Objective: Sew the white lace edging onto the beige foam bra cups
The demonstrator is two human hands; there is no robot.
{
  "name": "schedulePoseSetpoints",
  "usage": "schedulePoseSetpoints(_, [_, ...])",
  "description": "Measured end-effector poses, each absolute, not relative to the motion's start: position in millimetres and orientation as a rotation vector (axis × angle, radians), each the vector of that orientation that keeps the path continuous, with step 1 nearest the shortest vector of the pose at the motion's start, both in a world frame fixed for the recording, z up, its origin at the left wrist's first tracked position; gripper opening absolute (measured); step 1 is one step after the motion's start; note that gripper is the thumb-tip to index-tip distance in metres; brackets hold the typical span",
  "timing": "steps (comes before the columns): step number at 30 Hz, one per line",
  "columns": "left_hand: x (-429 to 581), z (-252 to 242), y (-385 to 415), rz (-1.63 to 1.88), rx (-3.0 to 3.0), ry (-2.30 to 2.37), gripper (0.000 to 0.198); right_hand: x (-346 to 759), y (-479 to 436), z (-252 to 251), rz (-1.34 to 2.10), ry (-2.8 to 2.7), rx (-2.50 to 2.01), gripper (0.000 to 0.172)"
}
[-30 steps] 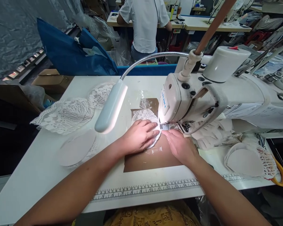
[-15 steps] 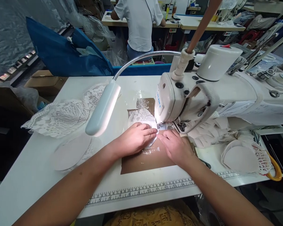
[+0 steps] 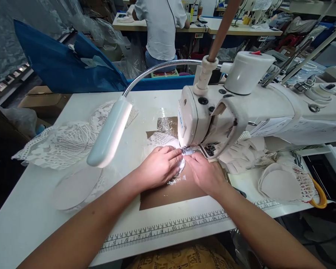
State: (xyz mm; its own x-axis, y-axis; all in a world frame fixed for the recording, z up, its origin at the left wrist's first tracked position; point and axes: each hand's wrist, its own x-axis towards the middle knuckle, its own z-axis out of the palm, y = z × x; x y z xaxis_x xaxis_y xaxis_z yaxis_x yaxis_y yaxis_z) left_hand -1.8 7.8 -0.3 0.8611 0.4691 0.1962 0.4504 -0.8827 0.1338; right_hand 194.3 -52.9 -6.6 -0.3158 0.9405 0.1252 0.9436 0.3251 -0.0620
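A small white lace piece lies under the sewing machine's needle area, partly covered by my hands. My left hand presses on it from the left, fingers together and tips close to the presser foot. From the right, my right hand has its thumb and fingers closed at the lace edge, just in front of the foot. The two hands' fingertips nearly meet. Beneath them is a brown sheet taped to the white table. The needle itself cannot be made out.
A lamp on a bendable neck hangs left of the machine. Lace pieces and pale oval pads lie left. More pads, orange-handled scissors and fabric pieces are right. A ruler strip runs along the front edge.
The view has shifted slightly, so most things sit further left. The lace piece has turned a little under the foot, with both hands staying on it.
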Motion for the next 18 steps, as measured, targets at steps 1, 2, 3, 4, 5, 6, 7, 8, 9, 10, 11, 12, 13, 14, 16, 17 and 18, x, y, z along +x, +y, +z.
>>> schedulePoseSetpoints(1, [-1, 0, 8, 0.337, 2.952, 0.744, 0.036, 194, -53, -7, -0.032, -2.439, -1.751, 0.043])
schedulePoseSetpoints(2, [-1, 0, 9, 0.332, 2.952, 0.757, 0.037, 195, -53, -8, -0.028, -2.434, -1.752, 0.043])
schedulePoseSetpoints(3, [0, 0, 9, 0.328, 2.951, 0.770, 0.038, 195, -53, -8, -0.020, -2.429, -1.752, 0.043])
schedulePoseSetpoints(4, [-1, 0, 9, 0.324, 2.947, 0.784, 0.039, 196, -54, -9, -0.011, -2.424, -1.748, 0.043])
schedulePoseSetpoints(5, [-1, 0, 9, 0.322, 2.941, 0.793, 0.040, 197, -54, -10, -0.002, -2.419, -1.740, 0.043])
schedulePoseSetpoints(6, [-3, 1, 9, 0.319, 2.932, 0.792, 0.041, 198, -54, -11, 0.005, -2.413, -1.728, 0.043])
schedulePoseSetpoints(7, [-5, 3, 9, 0.316, 2.916, 0.784, 0.042, 200, -55, -12, 0.011, -2.405, -1.718, 0.043])
schedulePoseSetpoints(8, [-7, 5, 10, 0.314, 2.895, 0.765, 0.043, 201, -55, -13, 0.018, -2.395, -1.710, 0.043])
schedulePoseSetpoints(9, [-10, 7, 10, 0.312, 2.871, 0.737, 0.044, 202, -56, -14, 0.022, -2.382, -1.702, 0.042])
schedulePoseSetpoints(10, [-13, 9, 11, 0.309, 2.845, 0.702, 0.045, 203, -56, -15, 0.026, -2.370, -1.691, 0.040])
schedulePoseSetpoints(11, [-16, 10, 11, 0.305, 2.821, 0.667, 0.043, 204, -57, -15, 0.032, -2.361, -1.679, 0.039])
schedulePoseSetpoints(12, [-18, 11, 11, 0.303, 2.802, 0.635, 0.039, 205, -57, -15, 0.041, -2.355, -1.664, 0.037])
schedulePoseSetpoints(13, [-19, 11, 12, 0.316, 2.788, 0.607, 0.032, 204, -57, -15, 0.052, -2.350, -1.647, 0.035])
schedulePoseSetpoints(14, [-19, 9, 12, 0.342, 2.777, 0.590, 0.025, 204, -58, -14, 0.067, -2.347, -1.631, 0.034])
schedulePoseSetpoints(16, [-16, 5, 11, 0.424, 2.747, 0.584, 0.019, 202, -57, -13, 0.099, -2.344, -1.604, 0.030])
schedulePoseSetpoints(17, [-14, 2, 11, 0.469, 2.726, 0.589, 0.020, 200, -57, -13, 0.110, -2.343, -1.595, 0.028])
schedulePoseSetpoints(18, [-12, -1, 10, 0.506, 2.702, 0.597, 0.020, 198, -56, -13, 0.114, -2.343, -1.590, 0.026])
